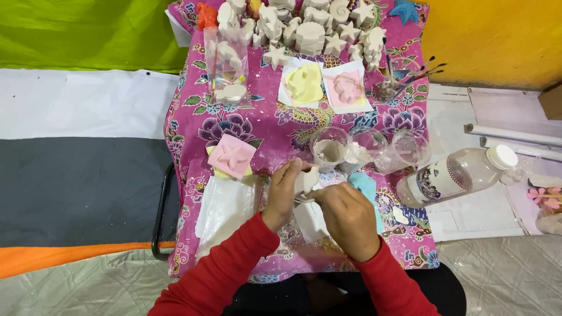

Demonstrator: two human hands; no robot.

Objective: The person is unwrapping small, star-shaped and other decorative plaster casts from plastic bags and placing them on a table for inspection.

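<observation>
My left hand (282, 193) grips a small white plaster piece (307, 178) above the pink flowered cloth (275, 126) on the little table. My right hand (345, 216) meets it from the right, fingers closed on something thin and pale at the piece's lower edge; what it is cannot be made out. Under both hands lies a white paper sheet (309, 222). A light blue mould (364, 185) peeks out just right of my right hand. Both sleeves are red.
A pink star mould (232, 155) lies left of my hands. Three clear cups (331, 149) stand just beyond them, a clear bottle (453, 175) lies on its side at right. Farther back are yellow (304, 83) and pink (346, 88) moulds, a bag of casts (227, 67), several white plaster shapes, brushes (410, 79).
</observation>
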